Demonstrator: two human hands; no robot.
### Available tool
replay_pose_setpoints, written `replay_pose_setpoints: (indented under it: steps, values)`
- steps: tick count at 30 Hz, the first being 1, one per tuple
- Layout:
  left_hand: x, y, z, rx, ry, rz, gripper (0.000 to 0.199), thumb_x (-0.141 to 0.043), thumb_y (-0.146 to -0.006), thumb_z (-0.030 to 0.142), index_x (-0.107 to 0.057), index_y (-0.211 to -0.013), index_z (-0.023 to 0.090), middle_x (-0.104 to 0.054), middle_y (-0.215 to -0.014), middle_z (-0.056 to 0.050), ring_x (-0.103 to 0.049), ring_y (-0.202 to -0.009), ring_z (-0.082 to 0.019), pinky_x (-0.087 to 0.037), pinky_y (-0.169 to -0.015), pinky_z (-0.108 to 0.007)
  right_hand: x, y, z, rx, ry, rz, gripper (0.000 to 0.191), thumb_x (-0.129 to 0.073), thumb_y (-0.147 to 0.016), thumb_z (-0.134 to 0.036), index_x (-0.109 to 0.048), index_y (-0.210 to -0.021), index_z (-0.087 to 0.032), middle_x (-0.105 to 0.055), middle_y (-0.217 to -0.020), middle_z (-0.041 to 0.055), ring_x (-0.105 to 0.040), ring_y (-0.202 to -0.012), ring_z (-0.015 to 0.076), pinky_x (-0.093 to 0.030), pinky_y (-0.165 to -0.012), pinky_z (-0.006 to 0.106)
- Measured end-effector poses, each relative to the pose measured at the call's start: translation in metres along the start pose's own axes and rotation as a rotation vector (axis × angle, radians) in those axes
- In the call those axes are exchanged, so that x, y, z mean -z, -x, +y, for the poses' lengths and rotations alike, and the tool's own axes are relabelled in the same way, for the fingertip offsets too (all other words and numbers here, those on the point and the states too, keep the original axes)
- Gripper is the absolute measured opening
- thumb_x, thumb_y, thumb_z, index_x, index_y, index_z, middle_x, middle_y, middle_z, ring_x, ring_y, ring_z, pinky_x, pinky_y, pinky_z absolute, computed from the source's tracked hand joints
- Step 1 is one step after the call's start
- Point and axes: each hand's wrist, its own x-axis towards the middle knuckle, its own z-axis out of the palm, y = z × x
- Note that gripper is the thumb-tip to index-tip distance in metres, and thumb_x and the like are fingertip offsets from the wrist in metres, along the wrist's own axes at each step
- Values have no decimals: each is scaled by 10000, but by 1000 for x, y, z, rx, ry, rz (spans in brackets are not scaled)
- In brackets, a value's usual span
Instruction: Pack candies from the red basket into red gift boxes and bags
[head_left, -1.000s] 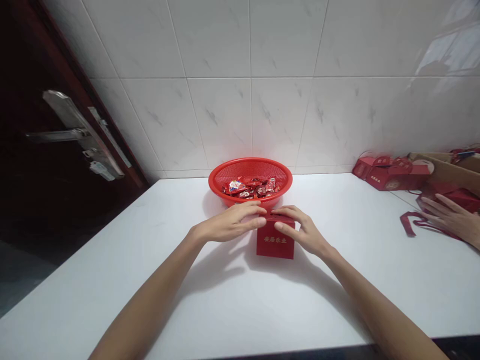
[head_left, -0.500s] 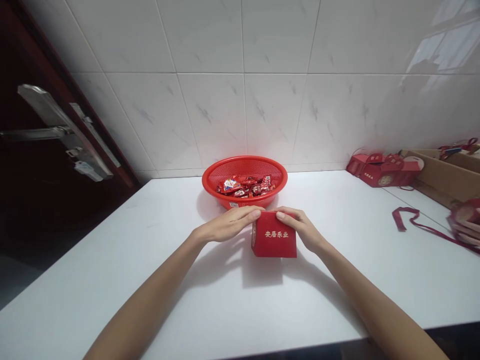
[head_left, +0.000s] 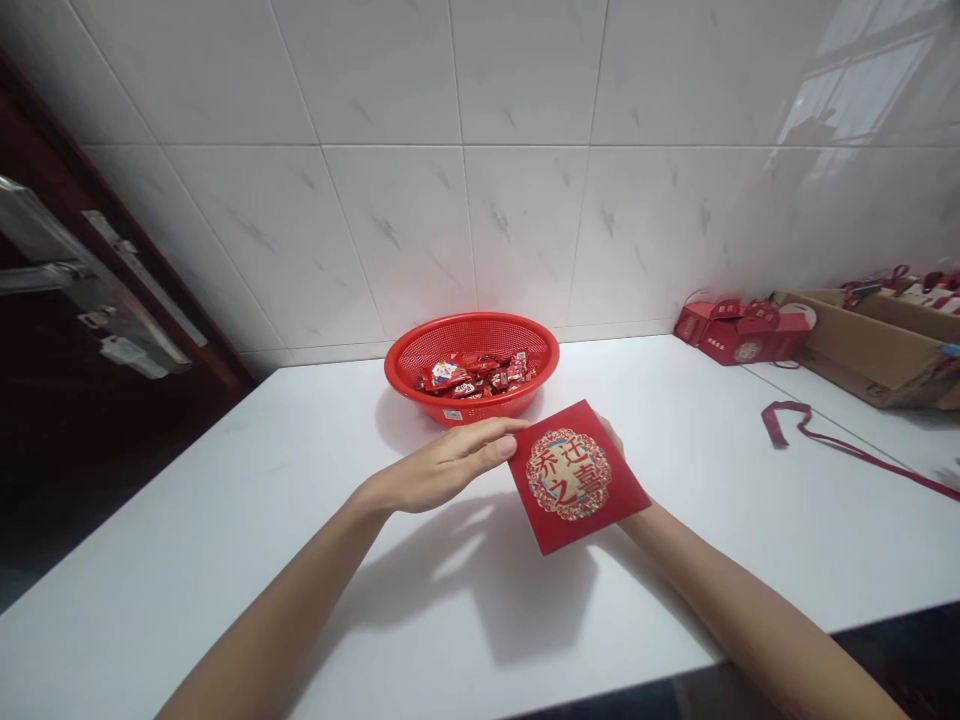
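A red paper gift box point(head_left: 571, 475) is held tilted above the white table, its square face with a round gold emblem and large characters turned up toward me. My right hand point(head_left: 611, 437) grips it from behind on the right, most of its fingers hidden by the box. At the upper left edge, my left hand point(head_left: 442, 465) has its thumb and fingertips against the box, with the fingers fairly straight. Just beyond both hands stands a red plastic colander point(head_left: 472, 408) with several wrapped candies point(head_left: 480, 378) inside.
Red gift boxes point(head_left: 742, 332) stand at the back right beside an open cardboard carton point(head_left: 870, 350) with more items in it. A dark red ribbon point(head_left: 817, 432) lies across the table point(head_left: 300, 480) at right. White tiles back the table; a dark door point(head_left: 45, 400) is at left.
The box has been turned: its side with a line of small characters faced me before, and now the emblem face does. My right hand has gone behind it. The view has shifted slightly right.
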Motion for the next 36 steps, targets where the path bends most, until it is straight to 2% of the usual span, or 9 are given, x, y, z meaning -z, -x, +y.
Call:
replay_pose_setpoints:
  steps: [5,9,12,16,19,24,28,31,36]
  values:
    - [-1,-3,-2,-19,15,-21,520,-393,-1025,571,-507,-1449,293,-498,-1542,-36,-490,-1379,-248,-422,-1154,-426,2,-1,2,9,-112,-6,426,-677,-743,-640,-645,-794,-219,-738,-763,11,-671,-697,196,-565,-710,310]
    - [-1,-3,-2,-14,6,-12,519,-398,-1023,572,-512,-1441,287,-496,-1543,-40,-483,-1385,-248,-416,-1160,-424,0,0,1,5,-83,-4,455,-671,-742,-654,-671,-811,-204,-753,-810,37,-686,-759,227,-565,-720,336]
    - [1,-2,-2,3,-9,5,527,-419,-1011,579,-513,-1436,282,-495,-1541,-45,-486,-1380,-268,-435,-1141,-428,-2,3,-2,38,8,13,530,-687,-723,-674,-718,-915,-181,-755,-816,54,-691,-774,243,-567,-733,357]
    - [7,-3,-4,5,-72,105,518,-435,-1004,562,-499,-1439,289,-479,-1552,-37,-441,-1414,-287,-413,-1158,-433,-7,1,-9,328,335,145,466,-733,-744,-584,-760,-985,-185,-752,-888,54,-667,-746,202,-540,-710,320]
    - [10,-5,-6,14,-128,162,535,-425,-997,585,-487,-1448,303,-446,-1576,-22,-368,-1465,-295,-345,-1203,-444,-9,-1,-11,500,619,211,370,-742,-774,-536,-779,-974,-228,-731,-1049,59,-667,-910,233,-529,-812,351]
    - [11,-6,-13,35,-208,109,608,-521,-937,639,-490,-1445,306,-432,-1582,-52,-384,-1451,-321,-354,-1186,-482,-5,-3,-4,678,1063,222,331,-698,-847,-535,-760,-1069,-298,-670,-1184,82,-614,-1143,285,-478,-1011,467]
    - [10,-7,-19,6,-316,57,721,-697,-838,590,-481,-1450,277,-414,-1587,-76,-370,-1454,-327,-343,-1187,-463,2,-4,7,862,1391,173,469,-740,-816,-515,-695,-1229,-297,-583,-1304,135,-563,-1212,326,-466,-1042,529]
    - [11,-8,-21,0,-307,42,688,-719,-826,552,-501,-1414,269,-470,-1535,-91,-433,-1401,-318,-393,-1134,-449,5,-7,14,896,1452,136,543,-719,-849,-493,-619,-1333,-270,-550,-1326,162,-555,-1218,327,-483,-1034,518]
    - [12,-9,-24,34,-338,40,594,-736,-796,522,-556,-1284,235,-585,-1370,-100,-552,-1228,-318,-479,-964,-408,10,-10,18,833,1462,60,665,-728,-841,-511,-504,-1413,-255,-521,-1364,172,-533,-1270,329,-488,-1050,519]
